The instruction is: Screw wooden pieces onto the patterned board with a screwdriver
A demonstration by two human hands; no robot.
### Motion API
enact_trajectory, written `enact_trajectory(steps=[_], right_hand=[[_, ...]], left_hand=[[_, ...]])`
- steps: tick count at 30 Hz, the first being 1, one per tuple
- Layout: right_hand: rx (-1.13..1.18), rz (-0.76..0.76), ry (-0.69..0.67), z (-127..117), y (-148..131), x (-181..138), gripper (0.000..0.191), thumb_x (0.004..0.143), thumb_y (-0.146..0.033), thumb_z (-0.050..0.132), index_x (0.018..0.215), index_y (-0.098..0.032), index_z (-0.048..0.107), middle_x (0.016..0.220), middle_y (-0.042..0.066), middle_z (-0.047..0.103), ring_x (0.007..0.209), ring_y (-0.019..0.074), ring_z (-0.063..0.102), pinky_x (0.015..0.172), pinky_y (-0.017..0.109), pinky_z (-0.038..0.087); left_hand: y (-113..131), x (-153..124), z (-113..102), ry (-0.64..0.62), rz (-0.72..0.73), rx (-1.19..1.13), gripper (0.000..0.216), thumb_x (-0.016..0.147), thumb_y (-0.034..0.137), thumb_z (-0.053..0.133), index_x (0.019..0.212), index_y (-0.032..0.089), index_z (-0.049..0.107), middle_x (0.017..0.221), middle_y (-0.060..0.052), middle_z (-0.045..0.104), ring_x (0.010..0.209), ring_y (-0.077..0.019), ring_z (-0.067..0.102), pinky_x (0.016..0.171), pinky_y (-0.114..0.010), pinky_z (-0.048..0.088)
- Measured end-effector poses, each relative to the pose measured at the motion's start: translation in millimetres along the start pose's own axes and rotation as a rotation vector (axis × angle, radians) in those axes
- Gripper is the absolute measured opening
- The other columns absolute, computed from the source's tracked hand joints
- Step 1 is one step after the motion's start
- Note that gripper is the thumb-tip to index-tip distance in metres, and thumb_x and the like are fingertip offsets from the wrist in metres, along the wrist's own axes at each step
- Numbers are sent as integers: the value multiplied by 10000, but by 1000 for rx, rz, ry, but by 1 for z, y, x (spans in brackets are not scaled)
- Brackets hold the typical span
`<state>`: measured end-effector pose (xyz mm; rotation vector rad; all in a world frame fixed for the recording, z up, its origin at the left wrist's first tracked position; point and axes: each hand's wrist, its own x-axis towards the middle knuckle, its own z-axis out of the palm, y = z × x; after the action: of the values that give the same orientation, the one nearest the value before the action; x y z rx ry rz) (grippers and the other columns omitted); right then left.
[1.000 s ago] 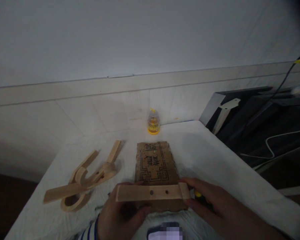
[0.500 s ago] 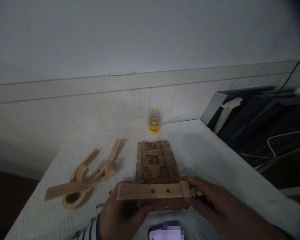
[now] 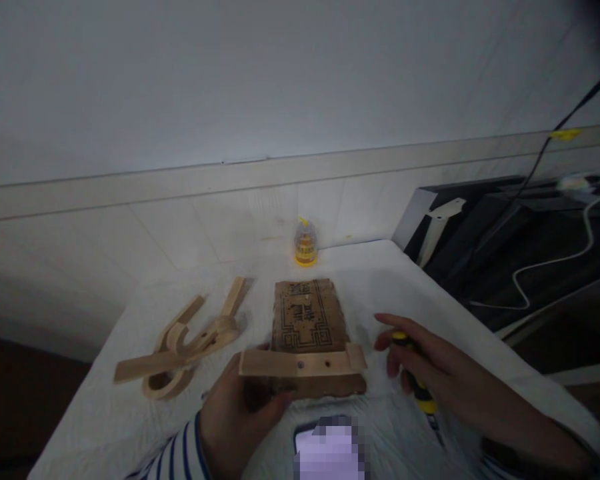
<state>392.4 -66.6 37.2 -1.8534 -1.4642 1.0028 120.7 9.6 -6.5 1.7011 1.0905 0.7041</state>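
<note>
My left hand grips the left end of a pale wooden bar, which lies level across my view. Two dark round spots show on its near face, and a wooden block sits at its right end. Off to the right of the bar, my right hand has a yellow and black screwdriver tucked inside it, shaft slanting down towards me. The index finger is stretched out, and the other fingers curl around the handle. Behind and below the bar lies a brown cardboard piece with black printed markings.
Curved and straight wooden parts lie joined on the white-covered table at left. A clear, yellow-based container stands near the wall. A phone lies close to me. Dark panels and cables are beyond the right edge.
My right hand has let go of the bar's right end and moved away to the right, uncovering more of the screwdriver. My left hand keeps hold of the bar. The view has shifted slightly.
</note>
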Motion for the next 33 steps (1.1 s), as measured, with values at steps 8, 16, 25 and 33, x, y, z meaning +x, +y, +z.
enact_trajectory(steps=[8, 16, 25, 33], right_hand=[[-347, -120, 38, 11, 2, 14, 442, 888, -347, 318, 1249, -113, 423, 950, 118, 659, 878, 228, 620, 764, 361, 462], [-522, -314, 73, 24, 16, 21, 394, 861, -315, 405, 1185, -103, 473, 1130, 165, 545, 1015, 243, 554, 870, 364, 419], [-662, -327, 184, 7, 8, -7, 329, 870, -361, 373, 1043, -153, 560, 985, 123, 604, 830, 235, 608, 711, 363, 465], [-730, -377, 101, 14, -15, -45, 238, 862, -385, 408, 922, -267, 604, 865, 19, 665, 724, 195, 631, 654, 334, 474]], left_hand=[[39, -12, -42, 107, -176, 404, 460, 638, 470, 581, 956, 139, 555, 638, -21, 618, 526, -188, 593, 514, -335, 507], [35, -49, -76, 182, -115, 406, 347, 676, 475, 531, 799, 157, 595, 665, -28, 623, 495, -148, 552, 449, -252, 447], [14, -67, -95, 154, -43, 602, 311, 738, 402, 440, 746, 150, 621, 607, -34, 622, 528, -157, 552, 528, -261, 442], [-1, -69, -107, 219, -75, 714, 303, 768, 314, 429, 848, 136, 660, 730, -68, 673, 605, -166, 581, 590, -264, 448]])
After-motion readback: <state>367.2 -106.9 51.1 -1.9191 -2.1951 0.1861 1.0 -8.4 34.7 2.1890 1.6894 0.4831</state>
